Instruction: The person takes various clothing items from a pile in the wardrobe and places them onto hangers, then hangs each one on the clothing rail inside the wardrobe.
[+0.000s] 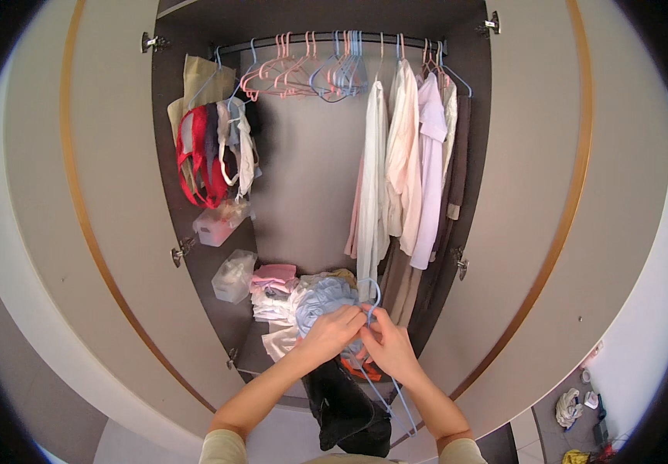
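Observation:
A blue hanger [404, 406] is upright in front of me, its hook pointing up and away. My right hand [390, 347] pinches it just below the hook. Against those fingertips rests my left hand [334, 332], its fingers curled at the hanger's neck; what they grip is hidden. A black garment [348, 412] hangs below my left hand and forearm, beside the hanger's lower part. How its upper end is held does not show. Beyond my hands, a bunched light-blue cloth [325, 298] lies on the wardrobe floor. Something orange [361, 369] shows beneath my right hand.
The open wardrobe doors [119, 174] curve along both sides. Several pink and blue hangers [348, 72] hang on the rail [305, 39]. Light shirts [406, 156] hang right, red straps [197, 156] left. Folded clothes [273, 290] and plastic bins [235, 277] are at lower left.

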{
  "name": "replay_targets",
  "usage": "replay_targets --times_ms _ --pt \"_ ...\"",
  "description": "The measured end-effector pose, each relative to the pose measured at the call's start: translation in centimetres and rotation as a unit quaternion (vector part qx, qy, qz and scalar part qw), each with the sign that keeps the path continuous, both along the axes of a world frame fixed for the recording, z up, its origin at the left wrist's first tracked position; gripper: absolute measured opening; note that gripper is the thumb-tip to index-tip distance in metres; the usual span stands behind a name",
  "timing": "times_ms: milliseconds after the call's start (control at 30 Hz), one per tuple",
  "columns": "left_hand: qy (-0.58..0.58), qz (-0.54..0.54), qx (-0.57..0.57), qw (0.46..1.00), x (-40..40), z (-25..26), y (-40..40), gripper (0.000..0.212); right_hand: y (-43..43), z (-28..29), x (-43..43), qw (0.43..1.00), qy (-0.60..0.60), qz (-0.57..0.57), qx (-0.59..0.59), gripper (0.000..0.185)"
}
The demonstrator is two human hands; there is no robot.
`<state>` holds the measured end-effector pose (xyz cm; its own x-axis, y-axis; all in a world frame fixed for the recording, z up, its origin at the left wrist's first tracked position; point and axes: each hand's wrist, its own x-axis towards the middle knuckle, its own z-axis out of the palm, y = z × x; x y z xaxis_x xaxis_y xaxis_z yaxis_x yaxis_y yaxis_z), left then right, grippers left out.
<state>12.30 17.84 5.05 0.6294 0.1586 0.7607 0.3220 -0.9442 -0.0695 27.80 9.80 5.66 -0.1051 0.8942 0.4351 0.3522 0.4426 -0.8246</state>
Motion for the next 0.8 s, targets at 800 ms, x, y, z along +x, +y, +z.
replay_targets --times_ms 800 --pt "-0.309 -0.256 -0.270 0.875 9.5 22.6 25.3 0.036 9.9 11.4 8.7 0.982 0.183 -0.025 -0.031 0.027"
